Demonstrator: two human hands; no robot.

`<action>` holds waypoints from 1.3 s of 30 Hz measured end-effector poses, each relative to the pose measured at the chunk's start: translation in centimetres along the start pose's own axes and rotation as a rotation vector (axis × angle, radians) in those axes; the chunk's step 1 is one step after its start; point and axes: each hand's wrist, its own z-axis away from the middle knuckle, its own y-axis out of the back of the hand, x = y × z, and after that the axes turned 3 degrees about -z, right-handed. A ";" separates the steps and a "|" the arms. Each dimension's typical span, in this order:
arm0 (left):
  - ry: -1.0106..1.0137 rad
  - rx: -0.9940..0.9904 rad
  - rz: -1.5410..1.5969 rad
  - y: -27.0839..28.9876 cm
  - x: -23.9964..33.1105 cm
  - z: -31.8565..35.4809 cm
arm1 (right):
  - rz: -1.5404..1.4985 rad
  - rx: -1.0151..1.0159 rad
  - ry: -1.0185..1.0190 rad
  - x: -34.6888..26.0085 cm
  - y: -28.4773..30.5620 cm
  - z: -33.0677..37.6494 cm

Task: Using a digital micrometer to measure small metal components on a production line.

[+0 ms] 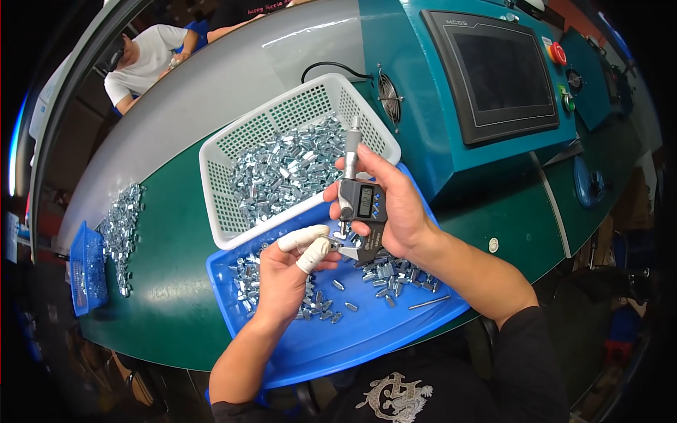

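My right hand (395, 204) grips a digital micrometer (361, 201), its thimble pointing up and away from me and its small display facing me. White finger cots cover fingertips of my left hand (289, 271), which pinches a small metal part (333, 242) at the micrometer's jaws; my fingers partly hide it. Below both hands lies a blue tray (338, 352) holding loose shiny metal parts (395, 273) in piles and a thin metal rod (429, 302). Just beyond stands a white perforated basket (224, 229) heaped with the same kind of metal parts.
A teal machine with a dark screen (501, 70) and a red button (558, 53) stands at the right. On the green table's left are a pile of metal parts (121, 225) and a blue basket (86, 271). Another person (144, 56) sits beyond the grey panel.
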 end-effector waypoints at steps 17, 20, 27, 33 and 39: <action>0.003 0.005 0.060 -0.3 0.0 0.1 | -0.061 -0.070 0.013 0.1 0.2 0.1; -0.008 0.000 0.062 -0.2 0.0 0.1 | -0.048 -0.086 0.018 0.2 0.3 0.0; -0.005 -0.046 0.074 0.1 -0.4 0.0 | -0.014 -0.093 0.022 0.3 0.4 0.2; -0.035 -0.043 0.065 0.1 -0.4 0.0 | 0.006 -0.080 0.019 0.4 0.2 0.2; -0.022 -0.071 0.066 0.2 -0.2 0.0 | 0.001 -0.091 0.018 0.3 0.2 0.2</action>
